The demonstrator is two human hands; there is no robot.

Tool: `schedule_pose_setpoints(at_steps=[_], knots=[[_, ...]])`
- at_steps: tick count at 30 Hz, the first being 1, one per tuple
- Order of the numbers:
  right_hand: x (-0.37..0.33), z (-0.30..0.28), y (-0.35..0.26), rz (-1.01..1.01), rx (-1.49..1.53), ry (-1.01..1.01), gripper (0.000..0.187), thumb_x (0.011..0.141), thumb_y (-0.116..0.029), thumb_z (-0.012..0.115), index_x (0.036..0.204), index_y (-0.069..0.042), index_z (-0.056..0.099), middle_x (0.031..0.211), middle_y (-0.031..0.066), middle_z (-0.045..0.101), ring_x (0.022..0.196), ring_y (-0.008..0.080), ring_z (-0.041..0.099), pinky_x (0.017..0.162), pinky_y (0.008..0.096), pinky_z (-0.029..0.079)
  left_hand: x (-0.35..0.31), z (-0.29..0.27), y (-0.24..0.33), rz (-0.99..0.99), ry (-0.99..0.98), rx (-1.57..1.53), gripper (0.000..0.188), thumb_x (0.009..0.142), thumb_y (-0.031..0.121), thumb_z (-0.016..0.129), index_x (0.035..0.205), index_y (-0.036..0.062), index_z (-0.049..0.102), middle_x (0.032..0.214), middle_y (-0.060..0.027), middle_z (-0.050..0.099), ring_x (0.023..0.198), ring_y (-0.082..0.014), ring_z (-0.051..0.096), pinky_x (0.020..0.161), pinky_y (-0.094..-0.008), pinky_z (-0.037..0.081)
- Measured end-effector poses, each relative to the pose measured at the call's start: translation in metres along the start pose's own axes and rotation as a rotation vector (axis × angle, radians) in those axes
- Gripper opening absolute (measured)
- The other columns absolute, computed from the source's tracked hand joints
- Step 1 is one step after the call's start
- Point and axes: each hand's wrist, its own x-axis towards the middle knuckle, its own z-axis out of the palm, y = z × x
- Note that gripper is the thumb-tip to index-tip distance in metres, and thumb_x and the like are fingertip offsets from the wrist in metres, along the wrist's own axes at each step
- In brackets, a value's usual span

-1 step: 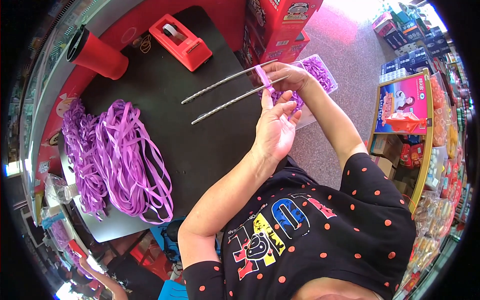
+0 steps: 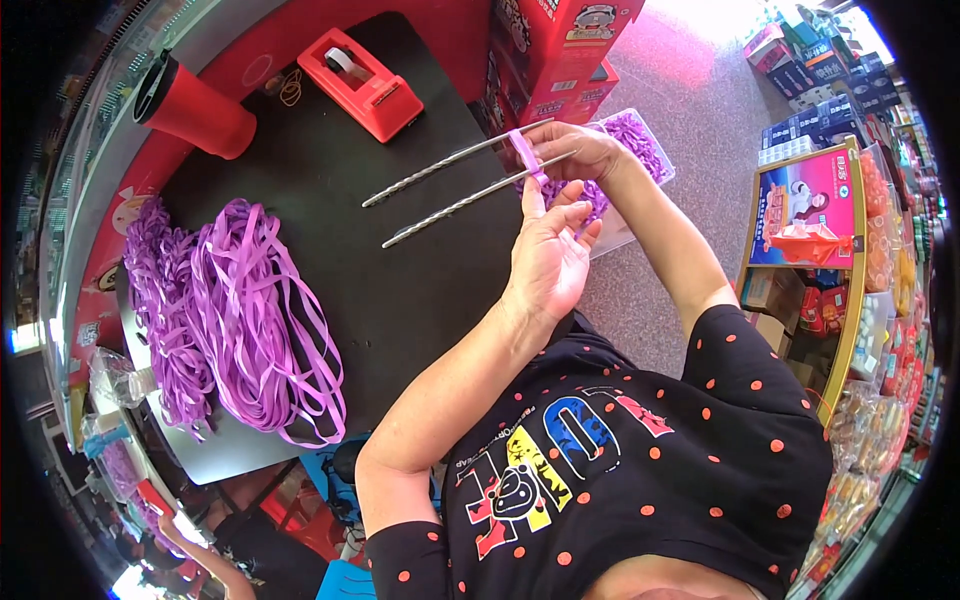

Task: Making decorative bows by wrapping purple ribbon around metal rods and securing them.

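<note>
By the black worktop (image 2: 400,310), the right hand (image 2: 585,152) is holding purple ribbon (image 2: 524,153) across two metal sticks (image 2: 450,214), the left hand (image 2: 552,262) is touching it, maybe pinching, I can't tell, and a loose grip could be letting it slide off.

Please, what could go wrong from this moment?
The flat purple ribbon band across two slender, twisted metal rods might slip off, since it sits close to their ends by the right hand. The long, loose purple ribbon loops on the black table overlap, so they could tangle.
</note>
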Motion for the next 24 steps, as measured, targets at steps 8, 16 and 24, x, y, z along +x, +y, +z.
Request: schedule_pose_setpoints(at_steps=[8,16,24], knots=[[-0.011,0.013,-0.030,0.166,-0.169,0.169,0.021,0.086,-0.011,0.065,0.105,-0.001,0.064,0.090,0.0041,0.067,0.081,0.0129,0.065,0.076,0.0269,0.054,-0.001,0.005,0.001,0.023,-0.025,0.090,0.070,0.084,-0.002,0.052,0.143,0.0269,0.027,0.114,-0.0037,0.048,0.096,-0.0156,0.050,0.089,-0.0370,0.041],[-0.017,0.009,-0.042,0.175,-0.134,0.135,0.014,0.083,-0.014,0.066,0.093,-0.004,0.065,0.085,0.0008,0.066,0.074,0.0088,0.061,0.069,0.0256,0.051,-0.002,0.006,0.001,0.030,-0.034,0.137,0.065,0.086,-0.001,0.050,0.142,0.0247,0.028,0.115,-0.0046,0.046,0.095,-0.0152,0.049,0.089,-0.0384,0.042],[-0.021,0.007,-0.033,0.150,-0.133,0.210,0.015,0.085,-0.017,0.063,0.094,-0.005,0.065,0.085,-0.0015,0.064,0.073,0.0086,0.059,0.065,0.0232,0.048,0.000,0.002,0.001,0.020,-0.044,0.112,0.067,0.085,0.000,0.051,0.142,0.0259,0.027,0.114,-0.0041,0.049,0.096,-0.0159,0.049,0.089,-0.0391,0.042]])
